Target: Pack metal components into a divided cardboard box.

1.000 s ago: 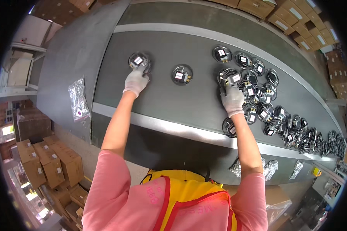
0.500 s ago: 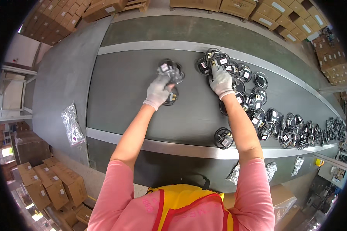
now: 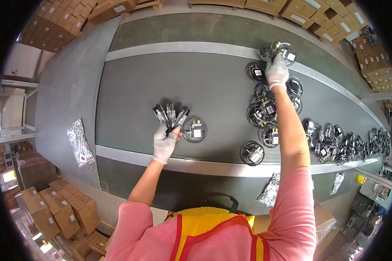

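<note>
Your left hand (image 3: 164,145) grips fanned bunch of small black parts (image 3: 170,116), upright, over belt at 9 o'clock. Coiled wire part (image 3: 194,129) lies flat just beside it. Your right hand (image 3: 276,73) rests on coiled part (image 3: 283,51) at 1 o'clock.

The gloved left hand (image 3: 164,145) grips a fanned bunch of parts (image 3: 170,116) above the grey belt (image 3: 130,100); the right hand (image 3: 276,71) (also gloved) seemingly clasps a wire coil (image 3: 279,48) at the far rail.
</note>
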### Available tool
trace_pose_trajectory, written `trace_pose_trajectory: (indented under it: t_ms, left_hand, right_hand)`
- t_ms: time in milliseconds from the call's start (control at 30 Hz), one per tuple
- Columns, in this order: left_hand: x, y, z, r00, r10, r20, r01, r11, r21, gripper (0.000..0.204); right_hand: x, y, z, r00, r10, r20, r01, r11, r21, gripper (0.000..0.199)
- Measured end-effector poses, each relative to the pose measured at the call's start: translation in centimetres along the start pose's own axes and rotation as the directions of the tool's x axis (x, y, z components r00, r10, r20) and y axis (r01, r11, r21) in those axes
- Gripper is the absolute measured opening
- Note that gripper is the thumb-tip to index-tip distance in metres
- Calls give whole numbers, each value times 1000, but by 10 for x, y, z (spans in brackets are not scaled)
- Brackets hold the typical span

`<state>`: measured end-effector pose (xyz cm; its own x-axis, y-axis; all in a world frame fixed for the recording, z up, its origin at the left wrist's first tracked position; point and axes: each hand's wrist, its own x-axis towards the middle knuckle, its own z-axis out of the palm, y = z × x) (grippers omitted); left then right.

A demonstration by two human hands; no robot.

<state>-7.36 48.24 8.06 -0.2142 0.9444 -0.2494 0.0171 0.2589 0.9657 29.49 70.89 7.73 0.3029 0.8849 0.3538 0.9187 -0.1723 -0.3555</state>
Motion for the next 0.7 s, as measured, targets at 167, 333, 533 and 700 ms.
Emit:
trace_pose_trajectory:
  t_ms: [167, 333, 533, 700]
  left_hand:
    - [5, -6, -14, 624, 565, 540, -780, 404, 478, 37]
    - [16, -13, -22, 497, 516, 698, -864, 220, 454, 40]
    - [18, -34, -4, 488, 628, 606, -849, 179, 497, 37]
    - [14, -31, -1, 575, 623, 530, -799, 288, 528, 26]
  right_hand:
    - [-28, -20, 10, 980, -100, 172, 49, 958, 282, 31]
    - [-17, -46, -17, 995, 100, -29, -68, 836, 544, 31]
    - [-9, -22, 5, 994, 94, 54, -99, 991, 90, 38]
    - [-51, -83, -25, 712, 98, 695, -702, 138, 699, 15]
